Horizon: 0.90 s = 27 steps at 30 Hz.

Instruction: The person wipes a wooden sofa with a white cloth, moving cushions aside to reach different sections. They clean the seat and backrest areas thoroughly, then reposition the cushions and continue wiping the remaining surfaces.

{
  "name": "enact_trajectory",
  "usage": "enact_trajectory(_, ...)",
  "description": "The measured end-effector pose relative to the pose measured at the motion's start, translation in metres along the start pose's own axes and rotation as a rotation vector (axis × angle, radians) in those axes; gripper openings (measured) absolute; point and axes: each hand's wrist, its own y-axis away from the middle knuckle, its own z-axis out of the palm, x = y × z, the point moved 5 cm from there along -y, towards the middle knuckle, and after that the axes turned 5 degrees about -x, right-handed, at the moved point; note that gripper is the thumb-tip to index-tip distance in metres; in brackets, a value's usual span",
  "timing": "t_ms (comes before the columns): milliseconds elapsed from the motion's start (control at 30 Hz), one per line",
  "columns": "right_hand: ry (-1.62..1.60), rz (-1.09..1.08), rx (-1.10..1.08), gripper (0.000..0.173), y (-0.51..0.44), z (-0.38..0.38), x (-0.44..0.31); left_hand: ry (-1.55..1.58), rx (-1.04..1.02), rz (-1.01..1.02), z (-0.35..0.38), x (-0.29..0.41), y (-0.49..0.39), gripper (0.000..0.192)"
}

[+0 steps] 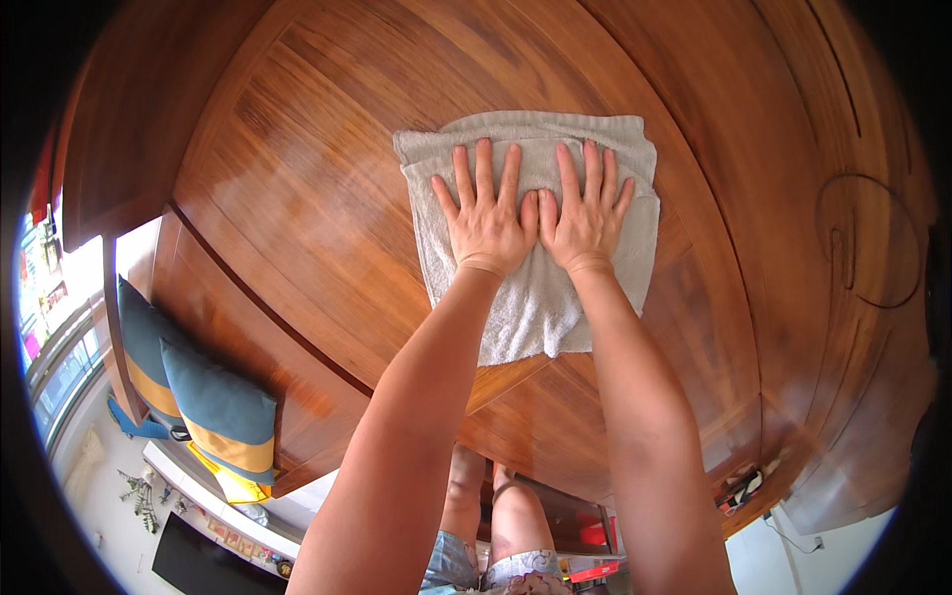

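A light grey terry towel [524,320] lies spread, with a doubled fold along its far side, on a broad wooden panel [320,193] of furniture. My left hand [487,223] presses flat on the towel, fingers spread. Beside it, my right hand [586,216] rests palm down in the same way, its fingers also apart. The two thumbs meet or nearly meet at the middle of the cloth. Neither hand grips the fabric. Wrinkles run through the towel's near part, below the wrists.
Two blue-and-yellow cushions [219,405] lean at the left on a wooden seat. A carved wooden section [855,238] rises at the right. Small items [744,491] sit in a recess at lower right. A dark television [216,558] and a plant [141,498] appear lower left.
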Motion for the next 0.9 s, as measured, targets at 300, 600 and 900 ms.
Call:
enact_trajectory(300, 0.015, -0.003, -0.001, 0.059, 0.0024, 0.0016, 0.0004, 0.035, 0.008, 0.0, -0.0017, 0.0, 0.0003, 0.061)
enact_trajectory(600, 0.009, -0.016, -0.006, 0.061, -0.0003, -0.0011, -0.0024, 0.039, -0.002, -0.007, -0.0016, -0.0014, -0.0001, 0.06)
enact_trajectory(900, 0.008, -0.023, -0.038, 0.064, 0.0008, 0.0039, 0.0021, 0.09, -0.058, -0.02, -0.0021, -0.0013, -0.0006, 0.061)
